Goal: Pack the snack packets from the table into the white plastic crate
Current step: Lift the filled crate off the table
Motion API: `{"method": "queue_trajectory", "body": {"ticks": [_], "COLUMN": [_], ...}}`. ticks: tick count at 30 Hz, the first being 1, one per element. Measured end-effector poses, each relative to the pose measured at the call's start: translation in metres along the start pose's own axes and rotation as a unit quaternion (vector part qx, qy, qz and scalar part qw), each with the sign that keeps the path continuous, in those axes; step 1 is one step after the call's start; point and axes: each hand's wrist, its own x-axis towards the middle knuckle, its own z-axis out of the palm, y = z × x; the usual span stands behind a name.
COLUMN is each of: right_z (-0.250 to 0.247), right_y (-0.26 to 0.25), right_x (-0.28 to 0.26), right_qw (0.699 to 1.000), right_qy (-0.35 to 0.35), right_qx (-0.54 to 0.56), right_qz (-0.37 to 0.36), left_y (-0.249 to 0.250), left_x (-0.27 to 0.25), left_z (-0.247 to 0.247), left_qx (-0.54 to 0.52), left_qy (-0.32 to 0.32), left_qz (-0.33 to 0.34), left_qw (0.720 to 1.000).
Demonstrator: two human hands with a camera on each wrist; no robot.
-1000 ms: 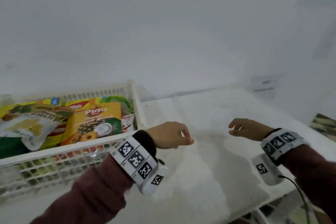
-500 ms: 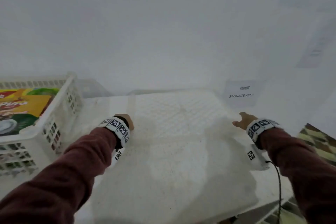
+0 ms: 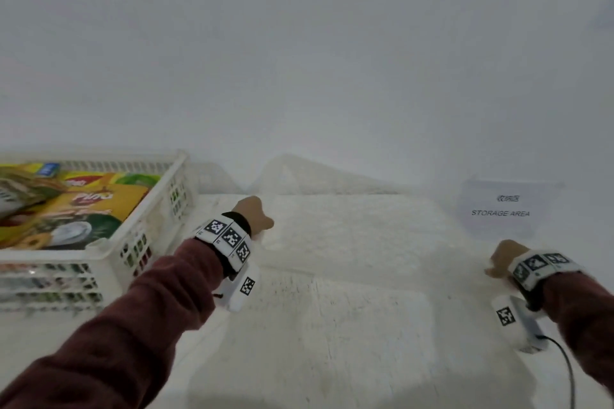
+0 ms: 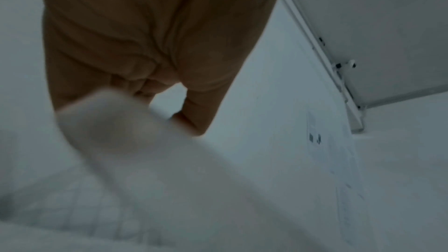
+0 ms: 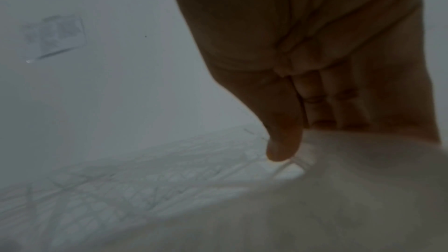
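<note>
Snack packets [image 3: 76, 209] are inside the white plastic crate [image 3: 99, 256], well left of the left hand's fingers, lying flat. The top one is yellow-green with pineapple art. Crate sits on the table [image 3: 50, 342], with its near-right corner just beside the left forearm.

Left hand [image 3: 252, 216]: in the left wrist view the fingers [image 4: 126, 83] curl round the blurred edge of a white panel [image 3: 349, 259] with a grid texture, and the thumb [image 4: 198, 110] sits a little apart.

Right hand [image 3: 501, 257]: in the right wrist view the thumb [image 5: 283, 141] is down on top of the panel's edge, with fingers [image 5: 322, 102] curled at it. It looks like a grip, but the fingertips are hidden.

The panel spans between the two sets of fingers, over the table. I can't tell if it's lifted or lying flat.

A "STORAGE AREA" sign [image 3: 501, 209] is on the wall, just beyond the right fingers. Marker bands [image 3: 229, 239] are on both wrists, and a cable [image 3: 564, 365] runs from the right wrist unit.
</note>
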Motion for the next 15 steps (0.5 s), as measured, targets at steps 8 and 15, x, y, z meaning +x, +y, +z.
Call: {"method": "queue_trajectory", "body": {"ticks": [8, 15], "right_z": [-0.012, -0.006], "right_y": [-0.028, -0.138], "right_x": [-0.020, -0.072], "right_qw": [0.973, 0.939], "right_qy": [-0.111, -0.159], "right_qx": [0.199, 0.288], "right_qz": [-0.025, -0.100], "left_y": [-0.046, -0.178], "left_x": [-0.042, -0.092], "left_z": [-0.066, -0.138], "left_qx": [-0.131, -0.144], "left_qy": [0.133, 0.199], "left_qz": [0.030, -0.002], "left_qw": [0.982, 0.969]}}
